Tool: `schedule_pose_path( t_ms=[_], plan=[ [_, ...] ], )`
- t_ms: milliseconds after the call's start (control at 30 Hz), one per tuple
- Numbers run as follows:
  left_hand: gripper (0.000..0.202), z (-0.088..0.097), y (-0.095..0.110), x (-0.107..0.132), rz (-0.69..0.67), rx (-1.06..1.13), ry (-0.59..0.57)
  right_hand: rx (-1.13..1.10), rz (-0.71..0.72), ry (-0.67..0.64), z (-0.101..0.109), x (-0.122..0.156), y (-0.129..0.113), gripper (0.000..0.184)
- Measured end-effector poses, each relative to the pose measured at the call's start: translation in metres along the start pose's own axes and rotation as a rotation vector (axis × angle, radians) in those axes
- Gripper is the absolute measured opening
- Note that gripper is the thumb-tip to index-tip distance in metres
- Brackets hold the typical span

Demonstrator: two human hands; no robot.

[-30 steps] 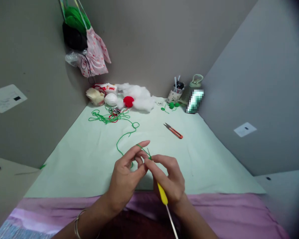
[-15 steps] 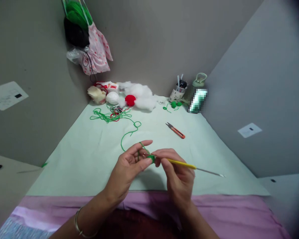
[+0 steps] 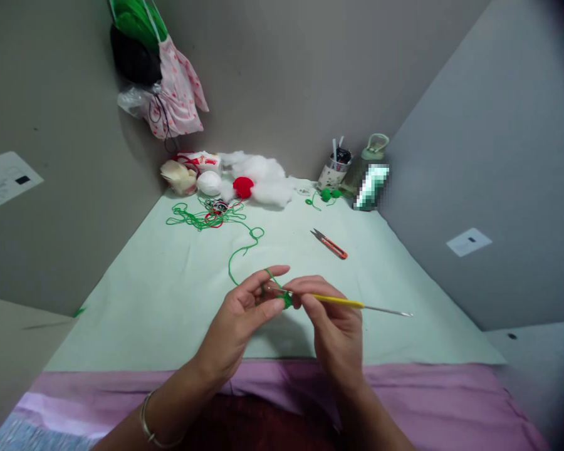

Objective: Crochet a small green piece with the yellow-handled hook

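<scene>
My left hand [image 3: 237,319] pinches a small green crochet piece [image 3: 286,301] between thumb and fingers, its index finger stretched out. Green yarn [image 3: 230,266] passes over that finger and trails back to a loose tangle on the table. My right hand [image 3: 336,326] is closed around a crochet hook [image 3: 341,302] with a yellow handle and metal ends. The hook's left tip is at the green piece, and its other end sticks out to the right. Where exactly the tip sits in the stitches is too small to tell.
Orange thread snips [image 3: 329,244] lie beyond my right hand. Farther back are tangled green yarn [image 3: 192,218], a red yarn ball [image 3: 243,187], a white ball [image 3: 209,183], white stuffing [image 3: 267,178], a pen holder [image 3: 333,172] and a bottle [image 3: 373,147]. Walls enclose the table [image 3: 136,300].
The crochet hook has tilted closer to level, its right end rising and shifting left. My left hand stays nearly in place on the green piece. The view has shifted slightly.
</scene>
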State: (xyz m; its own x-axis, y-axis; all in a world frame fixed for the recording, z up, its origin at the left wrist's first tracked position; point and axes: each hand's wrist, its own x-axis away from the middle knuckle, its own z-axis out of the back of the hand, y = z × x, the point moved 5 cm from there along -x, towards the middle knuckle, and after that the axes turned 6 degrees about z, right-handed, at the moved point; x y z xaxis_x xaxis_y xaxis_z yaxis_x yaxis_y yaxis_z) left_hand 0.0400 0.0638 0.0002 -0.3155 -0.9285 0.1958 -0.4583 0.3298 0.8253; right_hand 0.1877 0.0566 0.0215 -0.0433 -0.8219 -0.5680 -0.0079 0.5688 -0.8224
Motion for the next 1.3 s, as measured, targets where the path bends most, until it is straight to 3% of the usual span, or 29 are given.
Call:
schedule_pose_path(
  t_ms=[200, 367, 467, 600, 700, 767, 833, 900, 1000, 1100, 1200, 1300],
  plan=[
    [0.037, 0.005, 0.002, 0.002, -0.032, -0.127, 0.029, -0.194, -0.122, 0.036, 0.008, 0.0, 0.011, 0.016],
    [0.035, 0.006, 0.005, 0.003, -0.067, -0.2, 0.039, -0.106, -0.097, -0.002, 0.009, 0.001, 0.003, 0.02],
    [0.036, 0.007, 0.008, 0.004, -0.127, -0.312, 0.091, 0.09, 0.023, -0.045, 0.008, 0.003, -0.011, 0.02],
    [0.035, 0.005, 0.01, 0.008, -0.247, -0.459, 0.219, 0.382, 0.32, -0.178, 0.0, 0.009, -0.025, 0.025],
    [0.037, 0.003, 0.005, 0.008, -0.221, -0.348, 0.237, 0.619, 0.522, -0.198, -0.006, 0.017, -0.025, 0.033],
    [0.046, 0.001, -0.003, 0.004, -0.084, -0.142, 0.147, 0.71, 0.578, -0.178, -0.008, 0.022, -0.022, 0.039],
    [0.052, -0.001, -0.009, -0.001, 0.076, 0.077, 0.039, 0.649, 0.529, -0.128, -0.005, 0.023, -0.02, 0.04],
    [0.05, 0.0, -0.01, -0.003, 0.163, 0.207, -0.009, 0.462, 0.385, -0.042, 0.002, 0.019, -0.017, 0.033],
    [0.046, 0.005, -0.004, -0.004, 0.118, 0.202, 0.028, 0.147, 0.147, 0.073, 0.009, 0.009, -0.011, 0.023],
    [0.045, 0.004, -0.001, -0.001, 0.051, 0.095, 0.027, 0.004, 0.07, 0.034, 0.004, 0.002, -0.008, 0.02],
    [0.041, -0.001, -0.003, 0.001, 0.019, 0.023, 0.018, 0.067, 0.094, 0.0, 0.0, 0.003, -0.008, 0.021],
    [0.043, -0.003, -0.005, 0.0, 0.0, 0.033, 0.054, 0.339, 0.231, -0.027, -0.001, 0.012, -0.014, 0.027]
  ],
)
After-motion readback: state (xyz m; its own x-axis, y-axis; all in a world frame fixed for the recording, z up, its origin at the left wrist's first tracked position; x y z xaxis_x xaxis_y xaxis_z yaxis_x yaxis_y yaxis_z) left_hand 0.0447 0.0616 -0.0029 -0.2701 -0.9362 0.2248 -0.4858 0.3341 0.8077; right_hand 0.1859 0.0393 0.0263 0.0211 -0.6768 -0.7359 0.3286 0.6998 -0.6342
